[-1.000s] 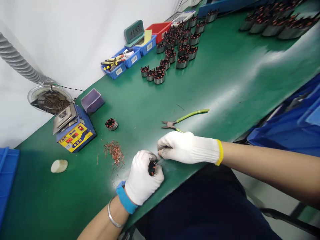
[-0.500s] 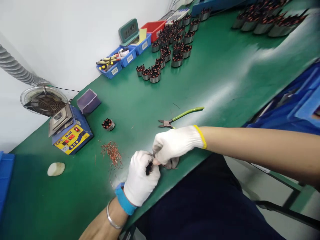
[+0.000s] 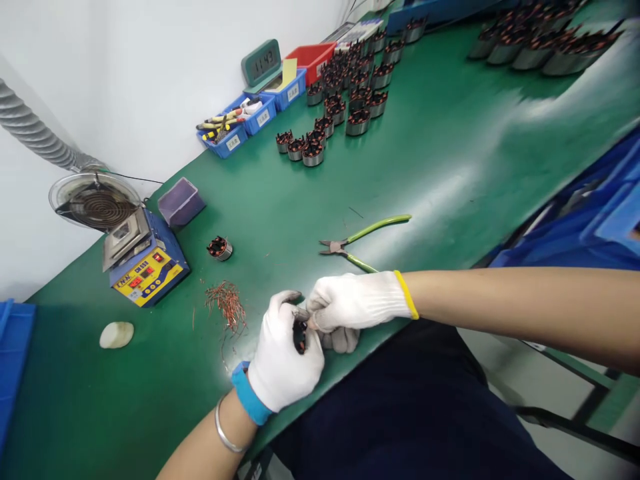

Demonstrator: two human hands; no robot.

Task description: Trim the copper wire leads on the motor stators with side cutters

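My left hand (image 3: 283, 360), in a white glove with a blue cuff, is wrapped round a small dark wound coil part (image 3: 300, 333) at the near edge of the green bench (image 3: 450, 167). My right hand (image 3: 350, 308), in a white glove with a yellow cuff, pinches at the top of that part with thumb and forefinger; what it pinches is too small to make out. A pile of cut copper wire ends (image 3: 226, 305) lies just left of my hands. Green-handled cutters (image 3: 367, 237) lie on the bench just beyond my right hand.
A single wound stator (image 3: 220, 248) stands near a blue and yellow solder pot (image 3: 145, 263), with a purple tray (image 3: 181, 201) and a fume hose with round intake (image 3: 95, 200) behind. Several stators (image 3: 345, 93), blue tool bins (image 3: 240, 127) and a clock (image 3: 261, 63) stand at the back.
My right hand drew in from beside the part to pinch at its top, close against my left hand. My left hand kept its hold on the part.
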